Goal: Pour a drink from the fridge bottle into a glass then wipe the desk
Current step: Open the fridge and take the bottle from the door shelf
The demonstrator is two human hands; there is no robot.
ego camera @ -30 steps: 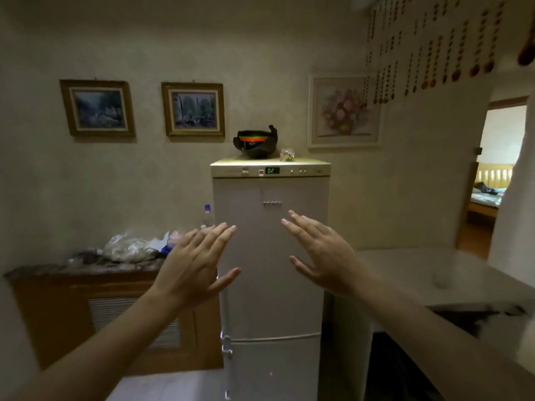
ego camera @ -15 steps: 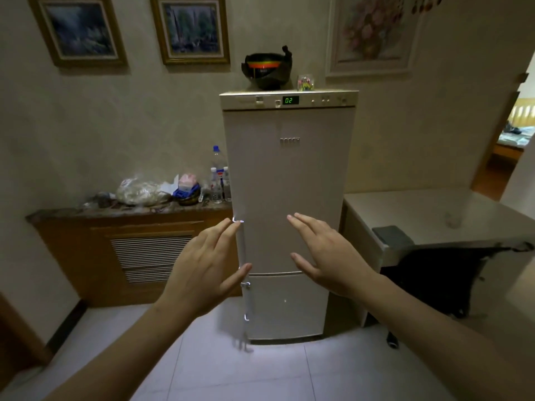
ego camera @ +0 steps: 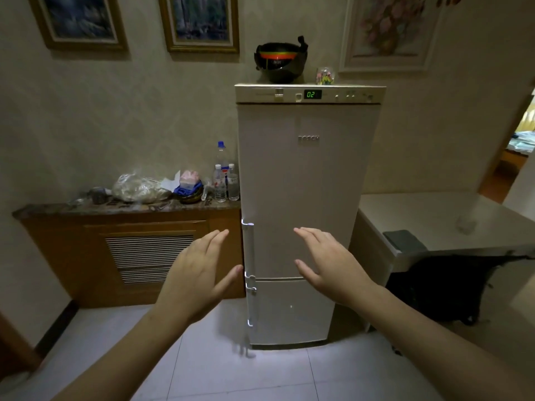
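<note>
The fridge (ego camera: 307,198) stands straight ahead of you against the wall, both of its doors closed, so the bottle inside cannot be seen. Two handles run down its left edge, the upper one (ego camera: 247,247) beside your left thumb. The display on the top panel reads 02. To the right of the fridge is the table (ego camera: 428,215), with one glass (ego camera: 466,224) standing on it, faint and blurred, and one dark pad (ego camera: 404,241) lying at its front left corner.

Your left hand (ego camera: 197,273) is raised in front of you, fingers straight and together, thumb spread, holding nothing and just left of the fridge doors. Your right hand (ego camera: 330,264) is likewise flat with straight fingers, holding nothing, in front of the seam between the two doors. Whether either hand touches the fridge cannot be told.

On top of the fridge sit one black helmet (ego camera: 280,60) and one small jar (ego camera: 325,76). Left of the fridge, a wooden cabinet (ego camera: 115,250) carries three clear bottles (ego camera: 225,178), one crumpled plastic bag (ego camera: 139,188) and other clutter. Three framed pictures (ego camera: 199,21) hang on the wall.
</note>
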